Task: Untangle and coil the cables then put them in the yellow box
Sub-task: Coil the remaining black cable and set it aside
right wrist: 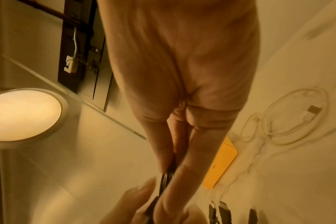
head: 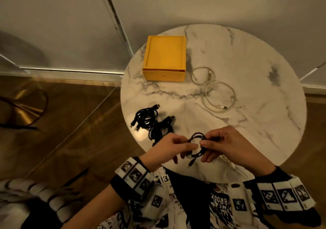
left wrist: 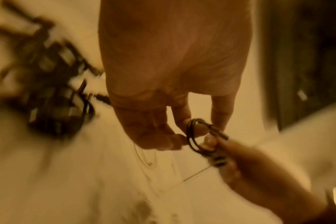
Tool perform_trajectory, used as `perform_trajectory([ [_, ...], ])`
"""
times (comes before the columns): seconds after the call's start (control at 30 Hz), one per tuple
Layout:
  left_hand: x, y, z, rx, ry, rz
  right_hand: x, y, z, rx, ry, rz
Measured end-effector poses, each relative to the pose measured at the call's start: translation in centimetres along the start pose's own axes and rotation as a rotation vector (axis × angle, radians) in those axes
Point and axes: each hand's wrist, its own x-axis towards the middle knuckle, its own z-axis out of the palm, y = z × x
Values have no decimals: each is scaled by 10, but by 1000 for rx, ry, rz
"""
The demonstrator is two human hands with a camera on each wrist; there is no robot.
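Note:
Both hands meet over the near edge of the round marble table (head: 247,66). Between them is a small coil of black cable (head: 197,141), (left wrist: 192,134), its plug hanging below. My left hand (head: 173,144) pinches the coil's left side and my right hand (head: 224,144) pinches its right side with thumb and fingers (right wrist: 175,178). A pile of tangled black cables (head: 151,122) lies left of the hands. A white cable (head: 213,89) lies in loose loops at mid-table. The yellow box (head: 165,57) sits at the far left, its top shut.
A thin pale cable (head: 229,163) trails off the table's near edge under my right hand. Wood floor and a brass stool base (head: 21,108) lie to the left. A wall stands behind the table. A lit lamp (right wrist: 23,113) shows in the right wrist view.

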Motion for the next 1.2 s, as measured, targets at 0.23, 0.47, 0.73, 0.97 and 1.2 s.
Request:
perform_trajectory([
  [0.23,-11,-6,-18,304,203,156,32,4,18,-104,-48,32],
  [0.47,-20,-19,-43,355,157,180,61,5,40,-229,-217,58],
  [0.73,-20,-30,-67,331,139,160,85,3,47,-325,-202,-47],
  [0.97,-18,-37,-76,257,279,84,100,14,61,-279,-167,-38],
  [1.2,3,-26,-119,196,505,25,111,11,61,-130,-44,-46],
])
